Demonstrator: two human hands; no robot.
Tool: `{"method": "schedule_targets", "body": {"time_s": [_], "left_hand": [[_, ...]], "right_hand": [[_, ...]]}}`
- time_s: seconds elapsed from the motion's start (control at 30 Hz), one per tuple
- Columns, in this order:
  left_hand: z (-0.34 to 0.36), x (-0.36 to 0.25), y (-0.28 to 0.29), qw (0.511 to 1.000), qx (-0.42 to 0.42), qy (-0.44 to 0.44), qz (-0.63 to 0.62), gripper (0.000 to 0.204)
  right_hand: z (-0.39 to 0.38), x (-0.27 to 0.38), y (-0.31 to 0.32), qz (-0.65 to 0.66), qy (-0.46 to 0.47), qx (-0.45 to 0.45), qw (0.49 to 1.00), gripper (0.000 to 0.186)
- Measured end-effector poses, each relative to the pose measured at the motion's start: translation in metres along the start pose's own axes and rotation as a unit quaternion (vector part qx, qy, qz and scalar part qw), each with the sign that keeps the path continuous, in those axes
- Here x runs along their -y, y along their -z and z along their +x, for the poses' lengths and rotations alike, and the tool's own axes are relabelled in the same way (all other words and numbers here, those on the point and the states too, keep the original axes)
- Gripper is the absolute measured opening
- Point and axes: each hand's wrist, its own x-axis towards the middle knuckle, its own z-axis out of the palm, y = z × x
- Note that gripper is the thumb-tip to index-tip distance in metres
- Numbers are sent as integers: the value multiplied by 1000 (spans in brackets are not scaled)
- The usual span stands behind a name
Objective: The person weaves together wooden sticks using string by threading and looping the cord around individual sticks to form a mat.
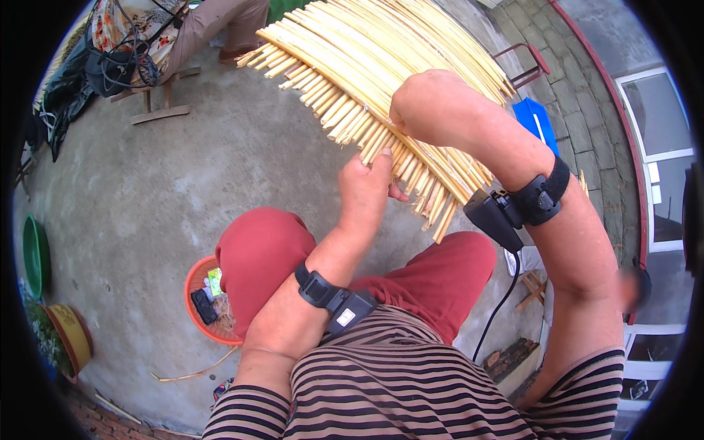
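Note:
A mat of pale yellow reed stalks (396,44) stretches away in front of me, its cut ends facing me in a ragged row. One long stalk (323,67) lies crosswise over the others near these ends. My left hand (363,187) grips the stalk ends from the near side, thumb on top and fingers underneath. Above the crosswise stalk, my right hand (433,106) is closed in a fist against the mat. Its fingertips are turned away, so what they pinch is hidden. Black devices are strapped to my left wrist (334,302) and right forearm (506,209).
An orange basket (192,301) with small items stands by my left knee. Farther left are a green basin (33,257) and a yellow plant pot (70,337). Another person's leg (213,33) and a wooden stool (161,110) are at the far left. A cable (493,308) hangs from the right device.

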Motion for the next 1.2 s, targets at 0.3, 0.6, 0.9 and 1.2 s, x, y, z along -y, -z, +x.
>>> {"method": "schedule_targets", "body": {"time_s": [0.3,0.6,0.9,1.2], "left_hand": [[1,2,-3,998,-6,-29,-47,18],[1,4,-1,1000,-6,-24,-11,19],[2,5,7,1000,-24,10,15,23],[-1,11,-2,999,-29,-29,-15,31]], "right_hand": [[-1,6,-5,3,-22,-7,1000,11],[-7,17,-5,1,8,6,1000,15],[-25,10,-27,175,-94,-93,975,19],[-174,15,-115,785,-218,-201,544,15]]}}
